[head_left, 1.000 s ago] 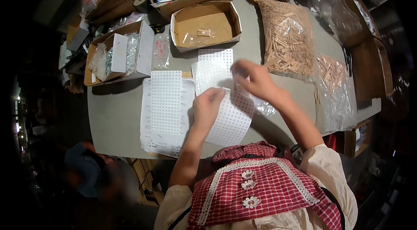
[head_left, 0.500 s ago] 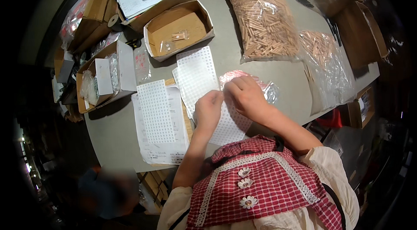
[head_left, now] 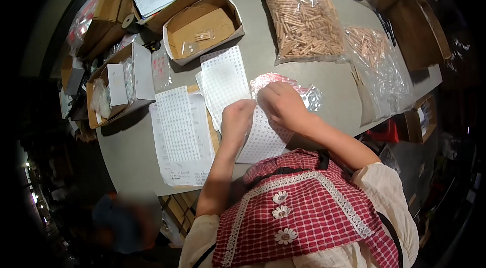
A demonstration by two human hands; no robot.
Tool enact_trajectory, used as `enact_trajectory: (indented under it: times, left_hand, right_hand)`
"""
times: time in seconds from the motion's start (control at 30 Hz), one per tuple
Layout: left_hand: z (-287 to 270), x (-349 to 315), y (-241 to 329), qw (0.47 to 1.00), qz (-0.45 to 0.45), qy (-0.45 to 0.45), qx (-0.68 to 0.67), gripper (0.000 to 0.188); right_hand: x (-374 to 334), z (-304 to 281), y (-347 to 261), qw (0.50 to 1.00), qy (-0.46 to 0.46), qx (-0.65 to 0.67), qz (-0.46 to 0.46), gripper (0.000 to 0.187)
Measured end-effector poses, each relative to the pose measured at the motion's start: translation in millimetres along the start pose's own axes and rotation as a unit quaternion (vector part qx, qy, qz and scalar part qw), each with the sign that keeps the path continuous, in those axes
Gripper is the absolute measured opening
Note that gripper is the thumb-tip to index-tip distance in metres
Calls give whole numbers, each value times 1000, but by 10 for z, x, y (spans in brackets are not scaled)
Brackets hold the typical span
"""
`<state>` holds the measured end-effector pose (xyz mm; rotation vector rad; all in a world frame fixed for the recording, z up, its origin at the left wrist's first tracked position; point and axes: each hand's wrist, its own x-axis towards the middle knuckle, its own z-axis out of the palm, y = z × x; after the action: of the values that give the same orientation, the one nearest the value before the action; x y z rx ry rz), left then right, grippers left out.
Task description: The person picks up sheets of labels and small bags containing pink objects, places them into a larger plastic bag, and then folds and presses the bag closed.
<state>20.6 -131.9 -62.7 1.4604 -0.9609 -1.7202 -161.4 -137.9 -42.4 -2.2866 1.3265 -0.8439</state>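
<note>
My left hand (head_left: 237, 122) is closed at the upper left edge of a white label sheet (head_left: 264, 142) printed with rows of small marks, and appears to grip it. Close beside it, my right hand (head_left: 282, 106) bends over the top of the same sheet, its fingertips pinched together near the left fingertips. Whatever lies between the right fingers is hidden. Beyond the hands lie clear plastic bags with pink print (head_left: 276, 78). A second label sheet (head_left: 223, 73) lies just past my left hand, and another sheet (head_left: 177, 124) rests on printed papers to its left.
A shallow cardboard box (head_left: 215, 20) holds small bagged parts. Large clear bags of wooden dowels (head_left: 306, 20) and a partly filled bag (head_left: 379, 75) lie on the grey table (head_left: 126, 156). Boxes of plastic packets (head_left: 121, 83) stand at left; a brown carton (head_left: 417, 30) at right.
The view has shifted slightly, so the table things sit a little higher and further left. Both hands stay together at the label sheet, with more of its surface showing.
</note>
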Motion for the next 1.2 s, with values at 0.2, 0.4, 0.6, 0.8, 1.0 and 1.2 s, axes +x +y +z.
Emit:
enact_trajectory:
  times: [0.2,0.4,0.6,0.8,1.0,1.2]
  left_hand:
    - [27,-5,-46,991,44,44,115,25]
    - [111,-75,-70,978,150,65,133,24]
    - [138,-142,-41,977,161,61,129,25]
    - [187,-253,56,971,152,75,171,23]
    - [179,-255,-19,976,149,65,142,24]
    - [196,-283,3,976,155,64,142,24]
  right_hand:
    - [-11,-15,-42,998,29,22,-52,27]
    - [-38,-4,-15,997,47,69,1,16]
    - [-65,-47,-90,996,62,49,-41,16]
    - [-122,-25,-23,989,77,123,24,14]
    - [-144,-84,-82,991,104,73,-33,15]
    - [-171,-103,-108,992,96,68,-38,16]
